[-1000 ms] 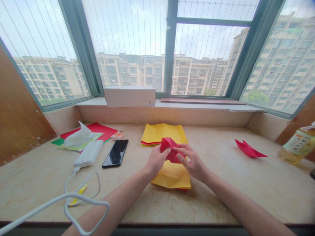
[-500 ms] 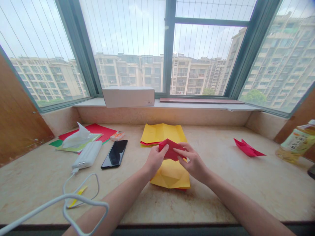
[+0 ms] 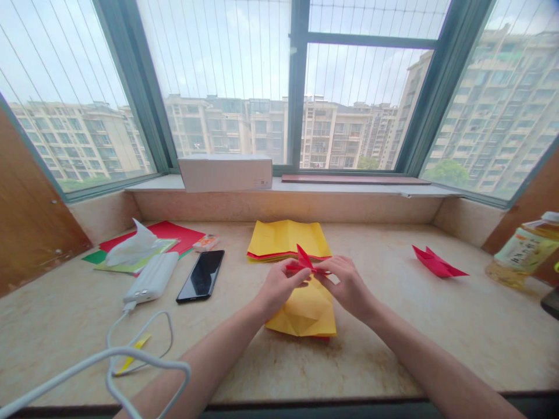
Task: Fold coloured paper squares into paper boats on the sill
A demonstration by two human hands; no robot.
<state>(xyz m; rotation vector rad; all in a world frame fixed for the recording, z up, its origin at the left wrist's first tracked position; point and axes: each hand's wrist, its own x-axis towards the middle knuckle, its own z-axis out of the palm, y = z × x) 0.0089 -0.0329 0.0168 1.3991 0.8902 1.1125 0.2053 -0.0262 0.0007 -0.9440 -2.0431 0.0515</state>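
Between my two hands is a piece of folded red paper point(image 3: 304, 259), with one pointed flap standing up in the middle. My left hand point(image 3: 279, 283) grips its left side, thumb in front. My right hand point(image 3: 348, 284) pinches the right side, and its fingers hide part of the fold. Below the hands lies a creased yellow paper point(image 3: 303, 311) with a bit of red showing under its edge. Just beyond them is a stack of yellow and red sheets point(image 3: 289, 237). A finished-looking red folded paper boat shape point(image 3: 438, 263) rests apart on the right.
On the left are a black phone point(image 3: 201, 276), a white power bank point(image 3: 151, 278) with a looping white cable point(image 3: 144, 358), a tissue pack point(image 3: 135, 247) and red sheets point(image 3: 183, 235). A drink bottle point(image 3: 522, 253) stands far right. A white box point(image 3: 226, 174) sits on the window ledge.
The red paper has turned from a flat face toward me to a narrower view with a flap sticking up. Both hands have shifted their grip on it; the other things stay put.
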